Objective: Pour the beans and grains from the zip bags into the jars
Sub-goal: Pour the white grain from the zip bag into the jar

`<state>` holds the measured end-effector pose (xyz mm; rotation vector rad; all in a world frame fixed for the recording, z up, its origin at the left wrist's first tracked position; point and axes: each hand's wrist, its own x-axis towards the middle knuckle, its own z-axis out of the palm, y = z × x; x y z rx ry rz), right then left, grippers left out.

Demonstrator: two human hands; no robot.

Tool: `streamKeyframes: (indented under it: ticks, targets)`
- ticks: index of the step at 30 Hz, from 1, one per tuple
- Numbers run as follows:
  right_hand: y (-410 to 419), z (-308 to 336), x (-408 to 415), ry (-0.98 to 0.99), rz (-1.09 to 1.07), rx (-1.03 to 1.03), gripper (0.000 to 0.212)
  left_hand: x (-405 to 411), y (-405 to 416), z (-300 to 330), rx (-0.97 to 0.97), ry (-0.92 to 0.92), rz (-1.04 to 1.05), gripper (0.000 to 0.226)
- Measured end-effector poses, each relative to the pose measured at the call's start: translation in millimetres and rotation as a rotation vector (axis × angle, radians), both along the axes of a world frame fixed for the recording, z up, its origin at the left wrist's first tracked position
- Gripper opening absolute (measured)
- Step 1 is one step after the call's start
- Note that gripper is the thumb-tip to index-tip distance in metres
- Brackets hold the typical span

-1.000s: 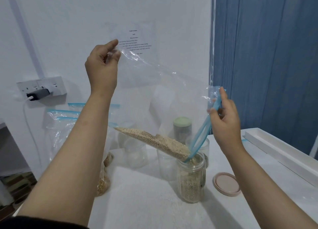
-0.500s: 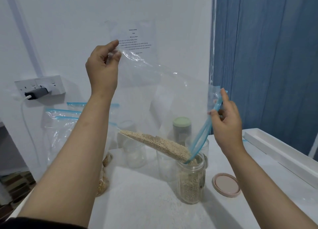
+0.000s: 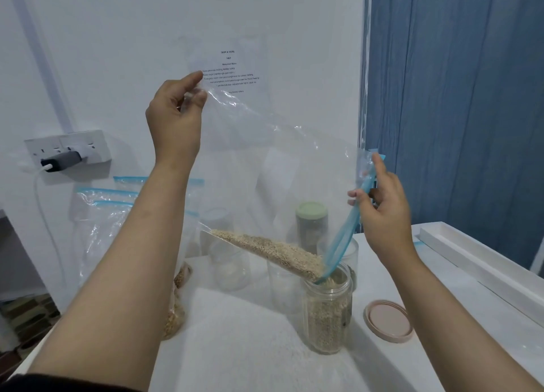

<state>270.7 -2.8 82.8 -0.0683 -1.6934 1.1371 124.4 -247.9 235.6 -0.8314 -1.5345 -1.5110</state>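
Observation:
A clear zip bag (image 3: 282, 168) with a blue zip strip hangs tilted over an open glass jar (image 3: 328, 312). My left hand (image 3: 176, 118) pinches the bag's upper back corner, raised high. My right hand (image 3: 382, 212) pinches the blue zip edge at the bag's mouth. Pale grain (image 3: 273, 252) lies along the bag's lower fold and runs down to the mouth, which sits in the jar's opening. The jar is mostly full of the same grain.
A pink lid (image 3: 388, 320) lies on the white table right of the jar. Behind stand empty clear jars (image 3: 229, 265) and a green-lidded jar (image 3: 311, 224). More zip bags (image 3: 106, 215) lean at the left wall. A white tray (image 3: 471, 256) lies at the right.
The strip of grain in the bag has grown thinner and slid toward the mouth, and the jar's level has risen a little. Both hands hold nearly the same places.

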Motion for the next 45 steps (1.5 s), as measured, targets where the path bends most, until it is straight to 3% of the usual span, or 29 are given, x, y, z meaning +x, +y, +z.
streamKeyframes:
  ticks: [35, 40, 45]
  targets:
    - [7.8, 2.4, -4.8, -0.060, -0.034, 0.085, 0.065, -8.1, 2.3, -2.5, -0.047, 0.011, 0.022, 0.028]
    - [8.3, 4.5, -3.2, -0.057, -0.032, 0.088, 0.067, -9.1, 1.3, 0.7, -0.160, 0.071, 0.043, 0.032]
    - [7.1, -0.7, -3.3, -0.050, -0.032, 0.059, 0.068, -14.2, 2.3, -0.9, -0.268, 0.169, 0.073, 0.050]
